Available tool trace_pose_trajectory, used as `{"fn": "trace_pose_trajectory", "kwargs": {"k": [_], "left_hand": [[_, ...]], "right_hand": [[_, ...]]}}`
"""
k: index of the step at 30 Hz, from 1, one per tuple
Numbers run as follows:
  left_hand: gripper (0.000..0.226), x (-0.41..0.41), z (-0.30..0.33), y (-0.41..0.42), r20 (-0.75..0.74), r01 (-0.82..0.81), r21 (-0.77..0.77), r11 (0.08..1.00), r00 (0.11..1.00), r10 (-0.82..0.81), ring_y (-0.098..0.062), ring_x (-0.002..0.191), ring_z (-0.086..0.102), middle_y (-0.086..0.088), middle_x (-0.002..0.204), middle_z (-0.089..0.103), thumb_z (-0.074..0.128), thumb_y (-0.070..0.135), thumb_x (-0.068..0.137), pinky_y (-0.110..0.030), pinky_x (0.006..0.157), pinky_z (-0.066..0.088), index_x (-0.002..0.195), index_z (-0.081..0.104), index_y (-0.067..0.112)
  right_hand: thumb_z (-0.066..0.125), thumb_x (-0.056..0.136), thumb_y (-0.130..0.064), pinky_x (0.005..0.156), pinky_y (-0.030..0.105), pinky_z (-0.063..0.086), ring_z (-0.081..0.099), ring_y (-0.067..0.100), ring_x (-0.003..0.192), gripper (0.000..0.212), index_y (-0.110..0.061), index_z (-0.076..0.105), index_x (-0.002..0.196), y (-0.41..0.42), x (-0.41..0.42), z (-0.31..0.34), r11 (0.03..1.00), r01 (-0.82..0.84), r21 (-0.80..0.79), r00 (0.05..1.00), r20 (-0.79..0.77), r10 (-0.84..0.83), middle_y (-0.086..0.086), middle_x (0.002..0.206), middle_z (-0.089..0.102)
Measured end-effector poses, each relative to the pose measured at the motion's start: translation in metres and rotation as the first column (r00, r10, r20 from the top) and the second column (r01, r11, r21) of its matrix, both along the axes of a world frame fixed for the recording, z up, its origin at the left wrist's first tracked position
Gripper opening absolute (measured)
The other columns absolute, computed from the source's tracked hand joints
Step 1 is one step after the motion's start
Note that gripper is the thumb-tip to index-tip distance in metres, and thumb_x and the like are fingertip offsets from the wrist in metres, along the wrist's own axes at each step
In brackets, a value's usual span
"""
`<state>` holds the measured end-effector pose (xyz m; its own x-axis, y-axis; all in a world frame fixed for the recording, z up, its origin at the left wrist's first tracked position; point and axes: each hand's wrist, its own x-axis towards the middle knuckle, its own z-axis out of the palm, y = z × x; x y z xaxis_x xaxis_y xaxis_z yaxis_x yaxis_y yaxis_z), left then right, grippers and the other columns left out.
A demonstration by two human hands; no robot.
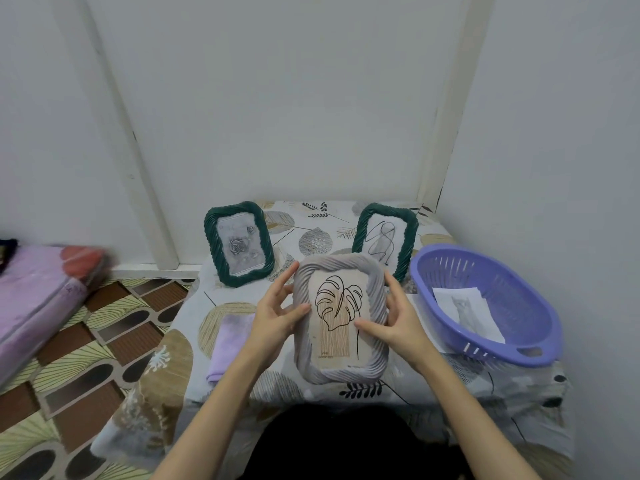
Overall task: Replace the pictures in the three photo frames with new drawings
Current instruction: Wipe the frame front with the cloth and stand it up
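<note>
Green frames (239,243) two, grey frame (340,318) one, hands two

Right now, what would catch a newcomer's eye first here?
First the grey rope-edged frame with a leaf drawing, held in the middle between the left hand and the right hand. Behind it two green frames stand, one at the left and one at the right. At right sits a purple basket with a paper inside.

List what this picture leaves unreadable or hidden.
- Small print at the grey frame's lower left, head view: too small.
- Paper in the purple basket: drawing faint, partly behind the rim.
- Lilac cloth: partly covered by the left hand.
- Frame backs: facing away.
</note>
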<state>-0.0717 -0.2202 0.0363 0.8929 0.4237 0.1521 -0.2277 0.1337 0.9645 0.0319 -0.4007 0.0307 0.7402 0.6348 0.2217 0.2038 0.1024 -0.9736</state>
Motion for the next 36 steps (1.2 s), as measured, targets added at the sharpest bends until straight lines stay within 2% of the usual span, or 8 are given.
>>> {"fn": "trace_pose_trajectory", "kwargs": {"k": [4,10,16,20,23,26,32,36], "left_hand": [[0.064,0.0,0.003,0.004,0.009,0.007,-0.014,1.0,1.0,-0.007,-0.017,0.089,0.068,-0.01,0.111,0.057,0.055,-0.01,0.084,-0.034,0.075,0.058,0.129,0.045,0.033],[0.065,0.018,0.005,0.021,0.012,-0.026,-0.006,1.0,1.0,0.026,-0.014,0.088,0.069,-0.009,0.114,0.058,0.055,-0.008,0.084,-0.032,0.072,0.058,0.132,0.042,0.032],[0.063,0.074,0.011,0.062,-0.033,-0.01,0.066,0.998,0.999,0.012,-0.026,0.098,0.065,-0.014,0.118,0.056,0.057,-0.007,0.084,-0.042,0.083,0.056,0.129,0.045,0.036],[0.063,0.122,0.014,0.095,-0.045,-0.055,0.147,0.988,0.997,0.063,-0.029,0.097,0.065,-0.012,0.113,0.058,0.055,-0.009,0.084,-0.043,0.085,0.055,0.126,0.046,0.037],[0.063,0.152,0.015,0.116,-0.042,-0.086,0.184,0.979,0.995,0.095,-0.026,0.091,0.066,-0.007,0.109,0.059,0.053,-0.012,0.084,-0.038,0.079,0.056,0.122,0.046,0.037],[0.062,0.173,0.007,0.132,-0.048,-0.119,0.199,0.973,0.99,0.131,-0.023,0.087,0.066,-0.004,0.108,0.059,0.053,-0.013,0.084,-0.035,0.076,0.058,0.123,0.045,0.035],[0.063,0.19,-0.017,0.155,-0.055,-0.179,0.233,0.956,0.979,0.196,-0.024,0.09,0.066,-0.011,0.116,0.057,0.054,-0.011,0.084,-0.043,0.082,0.056,0.125,0.045,0.035],[0.062,0.196,-0.022,0.16,-0.045,-0.184,0.231,0.955,0.979,0.199,-0.021,0.091,0.065,-0.008,0.117,0.056,0.053,-0.01,0.085,-0.039,0.082,0.056,0.127,0.043,0.035]], "right_hand": [[0.073,0.073,0.003,0.098,0.024,0.046,0.048,0.004,0.124,0.093,-0.036,0.024,0.142,0.006,0.006,0.007,0.998,-0.003,0.058,1.0,0.011,0.003,-0.01,0.141,0.041],[0.07,0.076,-0.003,0.108,0.051,0.036,0.033,0.017,0.137,0.087,-0.051,0.03,0.136,0.031,0.037,0.009,0.995,-0.017,0.098,1.0,-0.003,0.018,-0.012,0.15,0.03],[0.06,0.08,0.01,0.113,0.045,0.029,0.029,0.01,0.136,0.083,-0.051,0.036,0.131,0.071,0.097,0.017,0.999,-0.027,0.031,0.997,-0.074,0.029,-0.026,0.142,0.031],[0.057,0.077,0.014,0.106,0.049,0.038,0.045,0.02,0.12,0.085,-0.051,0.043,0.129,0.105,0.147,0.024,0.993,-0.106,0.045,0.987,-0.114,0.11,-0.005,0.15,0.03],[0.054,0.077,0.017,0.098,0.048,0.044,0.049,0.024,0.104,0.08,-0.05,0.053,0.119,0.129,0.177,0.025,0.995,-0.081,0.066,0.98,-0.178,0.091,0.004,0.138,0.046],[0.049,0.078,0.021,0.076,0.034,0.051,0.055,0.019,0.084,0.078,-0.049,0.056,0.112,0.152,0.198,0.018,0.998,-0.047,0.048,0.973,-0.224,0.056,0.004,0.115,0.06],[0.047,0.078,0.024,0.064,0.026,0.054,0.058,0.016,0.071,0.077,-0.041,0.053,0.118,0.183,0.219,-0.004,0.998,-0.051,0.026,0.962,-0.269,0.056,0.005,0.089,0.063],[0.045,0.078,0.024,0.064,0.027,0.052,0.055,0.018,0.073,0.078,-0.039,0.05,0.123,0.191,0.224,-0.008,0.997,-0.067,0.031,0.955,-0.287,0.073,0.005,0.09,0.063]]}}
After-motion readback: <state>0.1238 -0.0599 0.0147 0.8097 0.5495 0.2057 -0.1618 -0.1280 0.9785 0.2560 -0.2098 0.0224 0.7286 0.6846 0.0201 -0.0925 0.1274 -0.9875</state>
